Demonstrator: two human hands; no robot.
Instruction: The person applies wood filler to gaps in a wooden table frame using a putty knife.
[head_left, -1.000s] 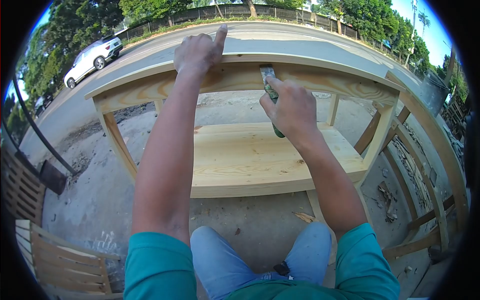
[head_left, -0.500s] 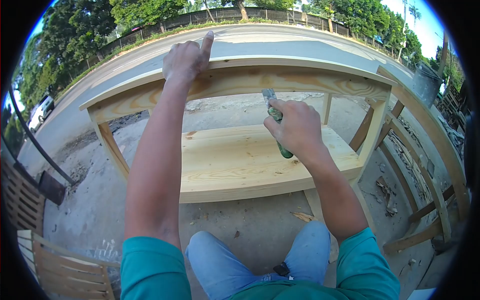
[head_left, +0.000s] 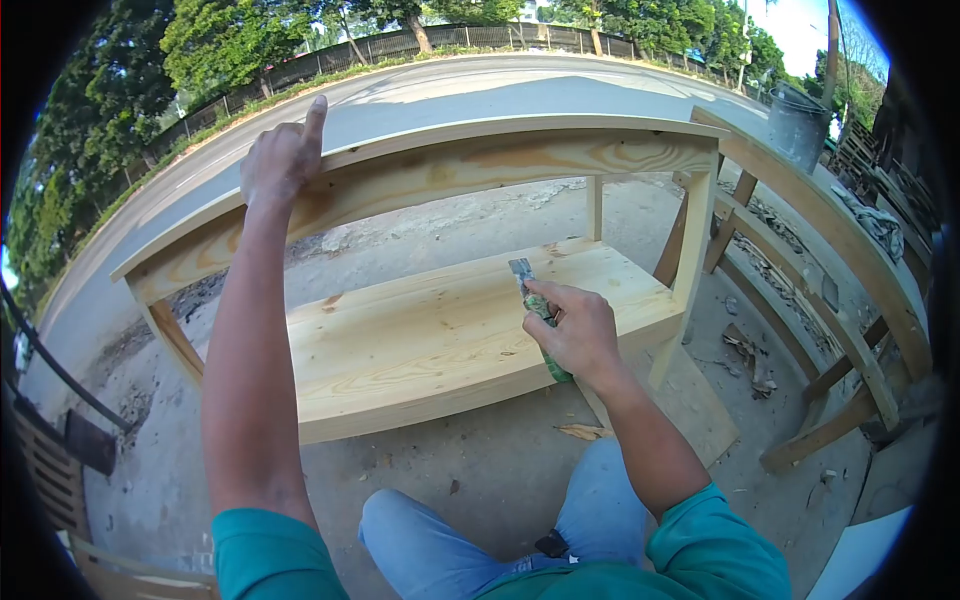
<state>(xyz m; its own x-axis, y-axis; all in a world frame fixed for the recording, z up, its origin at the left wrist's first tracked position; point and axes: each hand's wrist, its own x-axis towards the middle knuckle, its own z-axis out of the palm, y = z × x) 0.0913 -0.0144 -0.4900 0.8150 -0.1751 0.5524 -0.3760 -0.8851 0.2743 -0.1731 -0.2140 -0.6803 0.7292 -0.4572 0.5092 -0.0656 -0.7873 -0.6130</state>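
A pale wooden table frame [head_left: 440, 172] stands in front of me, with a wide lower shelf [head_left: 400, 345]. My left hand [head_left: 280, 165] is on the upper rail at the left, thumb pointing up and fingers over the far side of the edge, where their tips are hidden. In my right hand [head_left: 575, 330] is a putty knife [head_left: 522, 270] with a green, stained handle. Its metal blade points away from me, over the lower shelf. Whether the blade touches the shelf is hard to tell.
Wooden frames [head_left: 820, 250] lean at the right, near a grey bucket [head_left: 797, 125]. A slatted wooden piece [head_left: 50, 470] and a dark container [head_left: 90, 443] are at the left. Beyond the table runs a road [head_left: 420, 100]. Dry leaves [head_left: 584, 432] lie on the ground.
The view has shifted to the right. My right hand has lowered the putty knife from beside the upper rail to over the lower shelf. My left hand still rests on the upper rail.
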